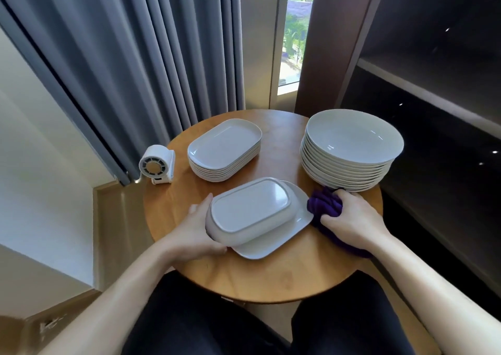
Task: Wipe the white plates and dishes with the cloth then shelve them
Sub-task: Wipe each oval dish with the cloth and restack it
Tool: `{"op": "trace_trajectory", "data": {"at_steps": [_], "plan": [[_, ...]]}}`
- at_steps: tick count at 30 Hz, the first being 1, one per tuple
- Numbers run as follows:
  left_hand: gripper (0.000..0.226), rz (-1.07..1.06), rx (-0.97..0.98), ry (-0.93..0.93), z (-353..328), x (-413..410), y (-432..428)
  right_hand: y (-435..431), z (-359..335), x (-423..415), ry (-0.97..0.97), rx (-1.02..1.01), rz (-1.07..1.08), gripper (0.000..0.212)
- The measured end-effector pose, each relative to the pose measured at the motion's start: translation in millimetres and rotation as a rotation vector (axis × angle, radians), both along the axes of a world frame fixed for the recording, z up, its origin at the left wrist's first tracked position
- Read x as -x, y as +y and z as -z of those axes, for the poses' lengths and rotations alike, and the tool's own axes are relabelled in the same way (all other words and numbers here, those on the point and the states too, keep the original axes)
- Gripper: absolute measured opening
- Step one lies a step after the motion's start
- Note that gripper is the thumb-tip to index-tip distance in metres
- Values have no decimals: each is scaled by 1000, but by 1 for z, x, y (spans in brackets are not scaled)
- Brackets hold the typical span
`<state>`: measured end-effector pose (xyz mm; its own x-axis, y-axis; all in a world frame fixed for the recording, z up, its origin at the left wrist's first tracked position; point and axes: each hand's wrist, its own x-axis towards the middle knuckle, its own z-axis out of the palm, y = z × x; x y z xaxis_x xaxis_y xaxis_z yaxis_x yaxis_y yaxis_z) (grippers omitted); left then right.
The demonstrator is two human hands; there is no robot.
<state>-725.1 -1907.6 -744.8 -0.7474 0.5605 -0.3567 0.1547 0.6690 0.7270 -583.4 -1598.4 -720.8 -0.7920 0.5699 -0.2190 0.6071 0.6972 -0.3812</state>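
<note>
On the round wooden table (271, 278) an upside-down white rectangular dish (249, 209) lies over another white rectangular plate (273, 243). My left hand (195, 227) grips the overturned dish at its left edge. My right hand (349, 219) holds a bunched purple cloth (324, 205) just right of those dishes, at the foot of a tall stack of round white bowls (352, 148). A stack of white rectangular plates (225, 148) stands at the back of the table.
A small white fan-like device (157, 166) sits at the table's left edge. Grey curtains (135, 56) hang behind. Dark shelves (433, 89) rise at the right, close to the bowl stack. My dark-clad legs are under the table's near edge.
</note>
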Motion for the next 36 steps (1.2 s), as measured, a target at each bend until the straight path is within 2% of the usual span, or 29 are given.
{"op": "trace_trajectory", "data": {"at_steps": [2,4,6,7,11,13,18,23,27,30,32,36], "plan": [[120,-17,-62,1,-5,1,-3,1,1,0,3,1,-4,52],[96,-21,-114,57,-7,1,-4,1,2,0,1,-1,-4,51],[71,5,-55,181,-7,-1,-5,2,2,-1,-3,-3,-6,52],[67,19,-27,238,-7,-2,-6,2,2,-1,-5,-4,-8,52],[98,113,-27,402,-5,-4,-7,2,4,-1,-7,-15,-10,55],[100,150,-34,462,-4,-9,-2,2,5,-1,-7,-21,-11,58],[82,109,96,544,12,-23,14,2,7,0,-1,-32,-10,59],[65,62,116,580,12,-22,15,3,9,1,-3,-36,-5,57],[47,47,-46,603,6,-27,16,4,10,1,0,-42,-7,59],[32,-72,-222,547,-6,-22,18,4,11,1,1,-45,-7,60],[20,-209,-351,437,-14,-15,19,4,12,1,2,-52,-11,59],[16,-514,-603,-37,-27,-3,16,5,13,1,2,-57,-13,61]]}}
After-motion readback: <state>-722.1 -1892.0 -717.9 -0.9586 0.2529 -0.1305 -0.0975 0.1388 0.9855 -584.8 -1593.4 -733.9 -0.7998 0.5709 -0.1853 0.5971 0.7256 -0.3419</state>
